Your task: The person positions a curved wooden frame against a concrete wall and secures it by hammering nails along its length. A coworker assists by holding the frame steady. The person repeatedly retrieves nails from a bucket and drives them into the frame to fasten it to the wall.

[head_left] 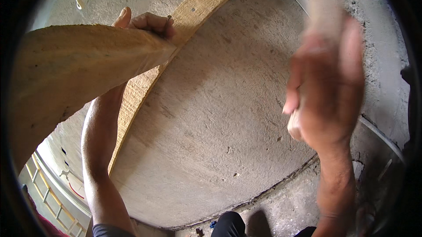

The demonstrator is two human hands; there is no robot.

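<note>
Head view shows the right hand (327, 87), blurred, clenched around a pale wooden handle (325, 4) whose far end runs out of sight. The left hand (147, 21) lies with curled fingers at the narrow rough plank (189, 19), close beside an upright nail (169, 17); whether the fingers pinch that nail or only brace the wood I cannot tell, since a broad board (79, 61) hides part of the palm. The plank slants across the grey wall (228, 105), well above its lower edge, and the board's end meets it near that hand. Both timbers look stiff and dry, rough rather than slippery; the board is probably the heavier, best steadied by its edges close to the joint. The nail seems light, thin and liable to tip or bend, so low on its shank is the place to hold it, and the handle near its butt.
</note>
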